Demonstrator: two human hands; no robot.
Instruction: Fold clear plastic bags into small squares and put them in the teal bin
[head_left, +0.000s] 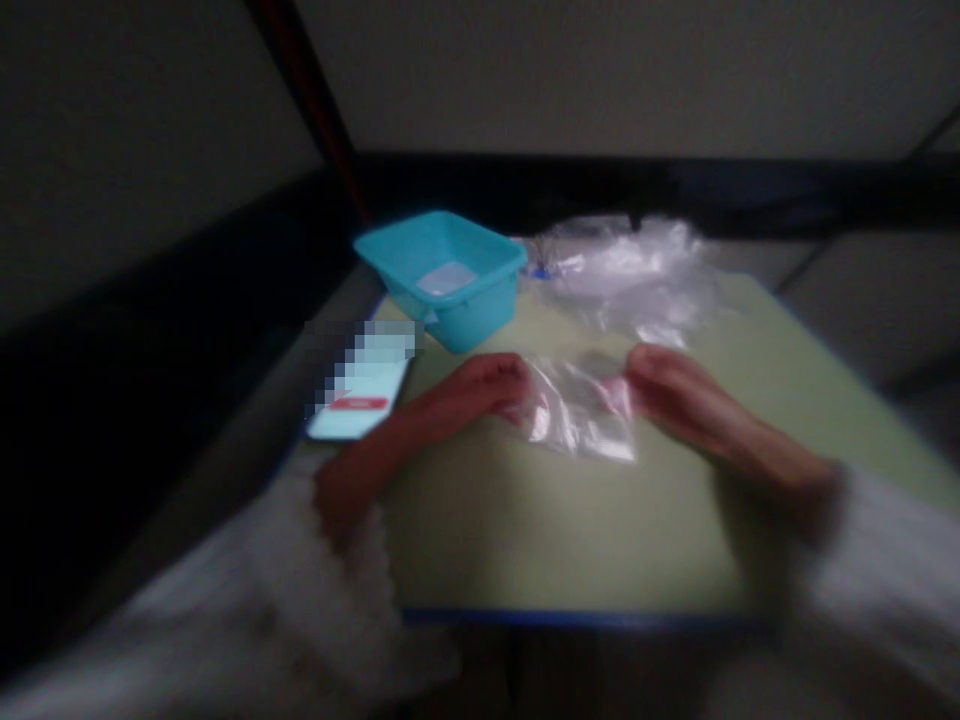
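A clear plastic bag (574,410) is stretched between my two hands, just above the table. My left hand (491,380) is closed on its left edge, fingers curled over the film. On the opposite side my right hand (660,380) pinches the bag, with fingertips partly behind the shiny plastic. The picture is dim and blurred, and I cannot make out anything inside the bag.
A turquoise basket (480,310) with a pale flat item (448,279) inside stands at the back left. Right of it lies a heap of clear plastic bags (637,270). A phone (367,385) rests at the left edge of the yellowish table (570,550), which has a blue rim.
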